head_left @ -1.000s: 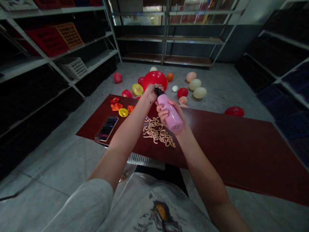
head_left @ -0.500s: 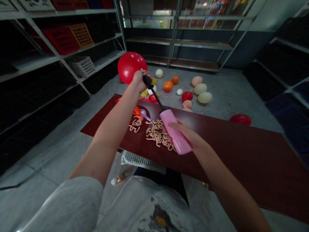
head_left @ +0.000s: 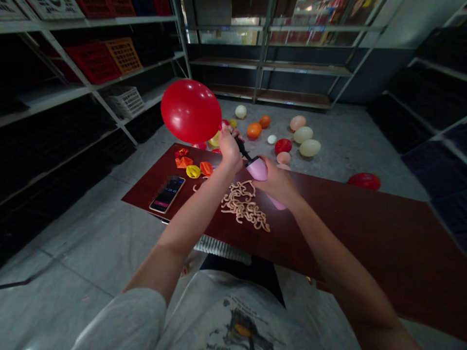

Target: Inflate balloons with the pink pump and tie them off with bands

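My left hand (head_left: 230,146) is closed around the black handle end of a pink hand pump (head_left: 258,168). An inflated red balloon (head_left: 191,111) sits at that end, its neck by my left fingers. My right hand (head_left: 276,181) wraps round the pump's pink body, whose lower end shows below my palm. The handle is close to the body, with little of the rod showing. Under my hands, a pile of beige curled strips (head_left: 244,204) lies on the dark red table (head_left: 339,223).
A phone (head_left: 167,194) lies at the table's left, near a yellow balloon (head_left: 193,171) and orange balloons (head_left: 184,162), all uninflated. Several inflated balloons (head_left: 254,130) rest on the floor beyond. Metal shelves (head_left: 299,69) stand behind, and crates (head_left: 93,62) fill shelves at left.
My left hand has come down and right, toward my right hand, and the pump rod has slid in. The red balloon looks larger and nearer. The phone has come into sight.
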`<move>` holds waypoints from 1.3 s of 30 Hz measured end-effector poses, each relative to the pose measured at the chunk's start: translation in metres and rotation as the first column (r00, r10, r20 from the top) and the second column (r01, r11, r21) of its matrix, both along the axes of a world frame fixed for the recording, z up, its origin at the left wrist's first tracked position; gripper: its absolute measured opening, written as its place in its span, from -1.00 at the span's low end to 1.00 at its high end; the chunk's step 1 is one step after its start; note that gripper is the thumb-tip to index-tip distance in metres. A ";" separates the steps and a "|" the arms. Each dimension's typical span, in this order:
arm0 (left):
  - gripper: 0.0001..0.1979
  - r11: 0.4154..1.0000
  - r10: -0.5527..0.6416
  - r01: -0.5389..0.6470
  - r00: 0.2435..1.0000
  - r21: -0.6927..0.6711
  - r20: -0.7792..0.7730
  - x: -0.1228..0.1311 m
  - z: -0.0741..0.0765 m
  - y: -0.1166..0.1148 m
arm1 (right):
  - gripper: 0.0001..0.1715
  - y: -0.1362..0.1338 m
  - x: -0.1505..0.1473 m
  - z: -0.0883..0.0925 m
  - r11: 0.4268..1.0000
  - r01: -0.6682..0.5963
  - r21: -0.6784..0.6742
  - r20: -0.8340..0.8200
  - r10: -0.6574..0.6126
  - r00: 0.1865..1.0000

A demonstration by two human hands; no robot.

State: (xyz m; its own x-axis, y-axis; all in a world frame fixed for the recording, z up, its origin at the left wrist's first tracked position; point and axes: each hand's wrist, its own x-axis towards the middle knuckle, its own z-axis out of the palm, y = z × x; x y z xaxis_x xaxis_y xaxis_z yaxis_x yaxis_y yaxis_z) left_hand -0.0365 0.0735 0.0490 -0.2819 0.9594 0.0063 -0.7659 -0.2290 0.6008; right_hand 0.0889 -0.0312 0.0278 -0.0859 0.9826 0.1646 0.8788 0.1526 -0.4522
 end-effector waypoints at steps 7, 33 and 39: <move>-0.64 0.996 0.093 -0.093 0.996 -0.004 -0.004 0.023 -0.009 -0.027 | -0.27 -0.004 -0.002 -0.002 0.987 0.119 0.110 0.238 -0.143 0.961; -0.66 0.924 0.381 -0.370 0.913 0.100 -0.148 -0.014 0.003 -0.017 | -0.59 0.012 0.062 -0.136 0.882 0.077 0.465 0.270 -0.224 0.936; -0.71 0.908 0.402 -0.373 0.904 0.192 -0.148 0.019 -0.019 -0.025 | -0.70 0.013 0.068 -0.158 0.818 0.168 0.551 0.137 -0.288 0.948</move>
